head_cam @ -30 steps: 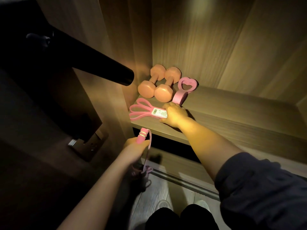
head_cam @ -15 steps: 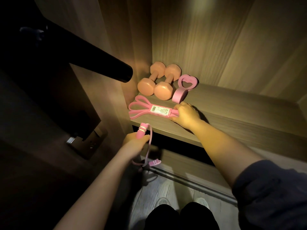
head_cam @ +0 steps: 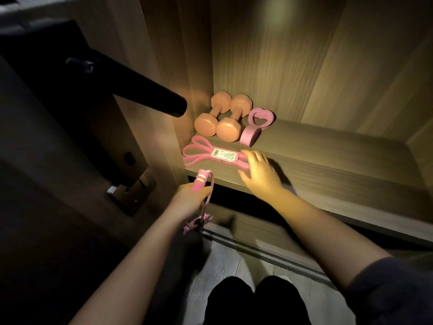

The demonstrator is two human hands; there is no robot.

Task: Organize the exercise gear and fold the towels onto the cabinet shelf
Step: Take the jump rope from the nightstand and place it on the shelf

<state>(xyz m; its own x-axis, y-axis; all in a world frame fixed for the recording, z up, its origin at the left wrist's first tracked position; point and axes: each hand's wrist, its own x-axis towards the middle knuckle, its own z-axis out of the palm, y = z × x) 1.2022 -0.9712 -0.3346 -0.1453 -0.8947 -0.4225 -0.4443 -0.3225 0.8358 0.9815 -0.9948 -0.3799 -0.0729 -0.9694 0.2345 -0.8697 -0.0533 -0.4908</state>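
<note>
Pink gear on a wood-grain cabinet shelf [head_cam: 339, 165], head view. The right hand [head_cam: 257, 174] is spread wide with straight fingers and holds nothing. Its fingertips are at the near end of the pink resistance loops [head_cam: 218, 157], which lie flat on the shelf just left of it; blur hides whether they touch. Beyond the loops, two peach dumbbells [head_cam: 216, 118] lie side by side. A pink heart-shaped grip ring [head_cam: 255, 126] sits just beside them, straight ahead of the right hand. The left hand [head_cam: 189, 198], below the shelf edge, grips a pink jump rope handle [head_cam: 200, 181]; the cord hangs in a loose bundle under the hand.

Likely risks: the hanging cord may snag on the shelf edge as it is lifted. A careless set-down could also push the loops off the front edge or set the dumbbells rolling.

The shelf runs on in warm-lit wood grain to the right of the right hand; no towels are in view. A black rod [head_cam: 140, 90] juts in above the left hand, and the pale plank floor [head_cam: 222, 261] lies below both hands.
</note>
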